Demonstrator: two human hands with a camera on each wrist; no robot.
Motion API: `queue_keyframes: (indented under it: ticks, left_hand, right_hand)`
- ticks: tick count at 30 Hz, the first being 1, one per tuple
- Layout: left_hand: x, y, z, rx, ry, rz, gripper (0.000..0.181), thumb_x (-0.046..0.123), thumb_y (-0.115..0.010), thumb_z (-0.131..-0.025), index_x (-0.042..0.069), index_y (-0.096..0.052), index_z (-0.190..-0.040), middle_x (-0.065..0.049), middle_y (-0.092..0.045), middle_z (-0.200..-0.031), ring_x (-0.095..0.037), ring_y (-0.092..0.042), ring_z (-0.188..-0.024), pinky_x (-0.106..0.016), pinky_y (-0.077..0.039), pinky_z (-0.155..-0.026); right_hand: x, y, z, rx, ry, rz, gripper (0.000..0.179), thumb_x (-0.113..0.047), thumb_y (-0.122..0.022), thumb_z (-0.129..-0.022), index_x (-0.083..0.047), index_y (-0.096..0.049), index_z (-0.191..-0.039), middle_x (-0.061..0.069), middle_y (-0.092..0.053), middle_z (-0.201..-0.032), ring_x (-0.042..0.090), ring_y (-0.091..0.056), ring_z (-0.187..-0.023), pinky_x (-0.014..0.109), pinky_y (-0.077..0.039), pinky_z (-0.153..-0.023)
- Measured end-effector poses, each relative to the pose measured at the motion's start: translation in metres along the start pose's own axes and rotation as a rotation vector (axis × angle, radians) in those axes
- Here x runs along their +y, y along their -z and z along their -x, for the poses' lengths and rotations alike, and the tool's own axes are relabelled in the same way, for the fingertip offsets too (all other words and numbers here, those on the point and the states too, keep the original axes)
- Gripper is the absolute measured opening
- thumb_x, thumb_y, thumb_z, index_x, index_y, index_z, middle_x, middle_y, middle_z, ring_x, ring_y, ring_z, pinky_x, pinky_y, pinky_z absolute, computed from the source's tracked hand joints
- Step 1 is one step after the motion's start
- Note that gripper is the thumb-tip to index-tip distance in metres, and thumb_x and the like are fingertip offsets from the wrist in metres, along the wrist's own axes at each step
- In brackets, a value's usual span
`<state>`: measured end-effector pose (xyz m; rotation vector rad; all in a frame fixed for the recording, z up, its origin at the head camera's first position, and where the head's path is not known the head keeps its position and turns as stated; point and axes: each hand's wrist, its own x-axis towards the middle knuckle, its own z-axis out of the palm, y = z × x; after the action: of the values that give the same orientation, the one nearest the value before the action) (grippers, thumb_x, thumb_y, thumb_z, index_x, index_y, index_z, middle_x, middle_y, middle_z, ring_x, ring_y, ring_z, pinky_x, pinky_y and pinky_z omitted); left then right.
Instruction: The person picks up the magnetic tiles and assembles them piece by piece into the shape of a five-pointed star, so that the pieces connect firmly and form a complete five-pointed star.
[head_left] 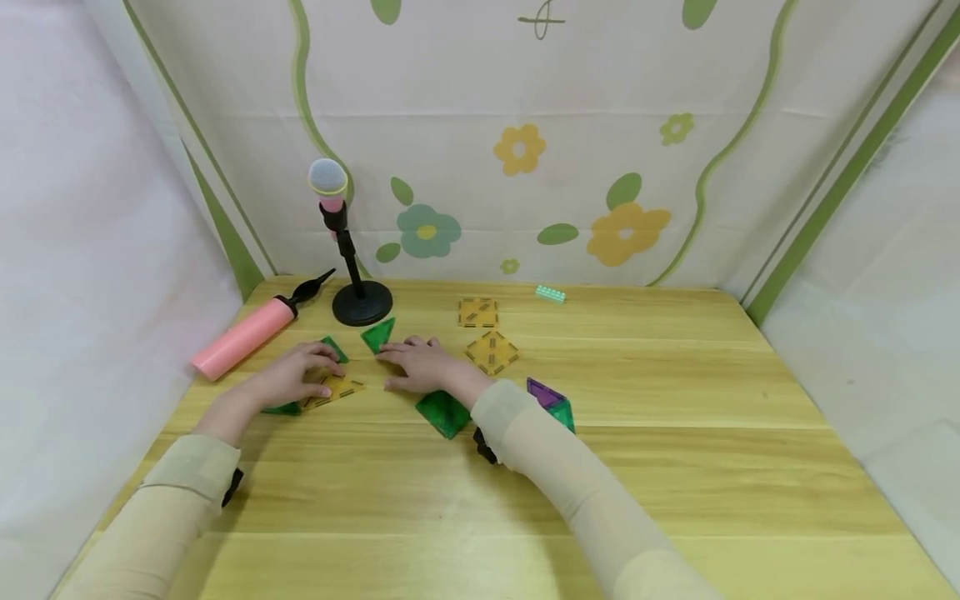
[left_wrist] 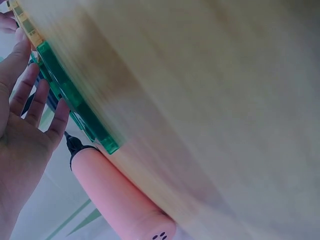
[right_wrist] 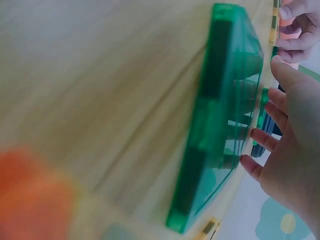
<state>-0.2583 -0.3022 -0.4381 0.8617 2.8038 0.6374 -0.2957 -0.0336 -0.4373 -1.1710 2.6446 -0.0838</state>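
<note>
My left hand [head_left: 296, 375] is over the left side of the table, its thumb at an orange triangular magnetic tile [head_left: 341, 390]. A small green tile [head_left: 335, 350] lies by its fingertips, and another green tile [head_left: 282, 409] is partly hidden below the palm. In the left wrist view the fingers spread along a green tile's edge [left_wrist: 75, 97]. My right hand [head_left: 422, 367] reaches leftward with extended fingers, fingertips touching the lower corner of a green triangular tile [head_left: 377, 334]. Under the right wrist lies a green square tile [head_left: 442, 414], large in the right wrist view.
Two orange square tiles [head_left: 477, 312] lie beyond the right forearm. Purple [head_left: 545, 392] and teal [head_left: 563, 413] tiles sit beside the right sleeve. A toy microphone on a stand [head_left: 362, 302], a pink pump [head_left: 246, 337] and a mint toy brick [head_left: 551, 294] are farther back, before a fabric wall.
</note>
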Motion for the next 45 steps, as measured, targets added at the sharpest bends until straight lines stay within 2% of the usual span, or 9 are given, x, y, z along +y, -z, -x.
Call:
queue_keyframes:
  ticks: [7, 19, 25, 30, 33, 37, 41, 45]
  left_hand:
    - [0.000, 0.001, 0.002, 0.007, -0.002, -0.007, 0.030, 0.015, -0.074, -0.081, 0.011, -0.069, -0.111, -0.016, -0.050, -0.127, -0.038, -0.041, -0.118, -0.057, -0.033, -0.099]
    - [-0.001, 0.000, 0.002, 0.013, 0.000, -0.004, 0.030, 0.015, -0.074, -0.081, 0.012, -0.069, -0.111, -0.016, -0.049, -0.129, -0.038, -0.040, -0.120, -0.057, -0.033, -0.099]
    - [0.001, 0.000, 0.003, 0.011, 0.006, -0.010, 0.030, 0.015, -0.074, -0.082, 0.012, -0.069, -0.111, -0.017, -0.049, -0.129, -0.039, -0.040, -0.121, -0.058, -0.032, -0.100]
    - [0.002, 0.000, 0.003, 0.010, 0.005, -0.008, 0.031, 0.014, -0.074, -0.082, 0.011, -0.069, -0.111, -0.017, -0.049, -0.129, -0.039, -0.040, -0.120, -0.058, -0.032, -0.100]
    - [0.002, 0.001, 0.002, 0.011, -0.001, -0.004, 0.031, 0.015, -0.074, -0.082, 0.011, -0.069, -0.112, -0.017, -0.049, -0.129, -0.039, -0.040, -0.120, -0.058, -0.032, -0.100]
    - [0.002, 0.000, 0.002, 0.013, 0.000, 0.001, 0.031, 0.015, -0.074, -0.082, 0.011, -0.069, -0.111, -0.017, -0.050, -0.129, -0.039, -0.040, -0.120, -0.058, -0.031, -0.100]
    - [0.002, -0.001, 0.002, 0.017, 0.001, -0.002, 0.030, 0.016, -0.074, -0.082, 0.011, -0.069, -0.111, -0.017, -0.050, -0.129, -0.039, -0.040, -0.120, -0.058, -0.032, -0.100]
    - [0.003, -0.001, 0.002, 0.020, 0.004, -0.006, 0.031, 0.016, -0.074, -0.082, 0.011, -0.069, -0.112, -0.016, -0.050, -0.129, -0.038, -0.040, -0.121, -0.057, -0.032, -0.100]
  right_hand:
    - [0.008, 0.004, 0.013, 0.002, 0.068, -0.080, 0.055, -0.046, -0.048, -0.096, -0.026, -0.037, -0.146, -0.007, -0.026, -0.155, 0.022, -0.023, -0.142, 0.053, -0.022, -0.110]
    - [0.037, 0.010, 0.037, -0.036, 0.191, -0.169, 0.043, -0.032, -0.052, -0.097, -0.022, -0.048, -0.139, -0.003, -0.035, -0.151, 0.021, -0.026, -0.140, 0.052, -0.020, -0.111]
    - [0.049, 0.008, 0.045, -0.022, 0.257, -0.135, 0.040, -0.029, -0.055, -0.096, -0.021, -0.053, -0.135, -0.002, -0.040, -0.147, 0.020, -0.032, -0.137, 0.051, -0.025, -0.110]
    - [0.052, 0.008, 0.047, -0.001, 0.279, -0.119, 0.037, -0.026, -0.056, -0.096, -0.018, -0.056, -0.132, -0.001, -0.044, -0.144, 0.021, -0.034, -0.135, 0.046, -0.027, -0.111]
    - [0.049, 0.009, 0.045, 0.043, 0.248, -0.104, 0.038, -0.028, -0.055, -0.096, -0.017, -0.056, -0.132, 0.001, -0.044, -0.144, 0.021, -0.033, -0.135, 0.041, -0.026, -0.112]
    - [0.038, 0.012, 0.040, 0.103, 0.111, -0.075, 0.049, -0.037, -0.055, -0.095, -0.019, -0.048, -0.139, 0.003, -0.037, -0.148, 0.023, -0.030, -0.137, 0.044, -0.028, -0.111]
    - [0.027, 0.010, 0.032, 0.112, -0.025, -0.014, 0.059, -0.048, -0.053, -0.093, -0.021, -0.040, -0.144, 0.003, -0.034, -0.150, 0.025, -0.030, -0.136, 0.050, -0.032, -0.105]
    - [0.022, 0.001, 0.023, 0.115, -0.083, 0.071, 0.060, -0.053, -0.050, -0.093, -0.024, -0.040, -0.144, 0.000, -0.036, -0.150, 0.024, -0.032, -0.134, 0.046, -0.035, -0.101]
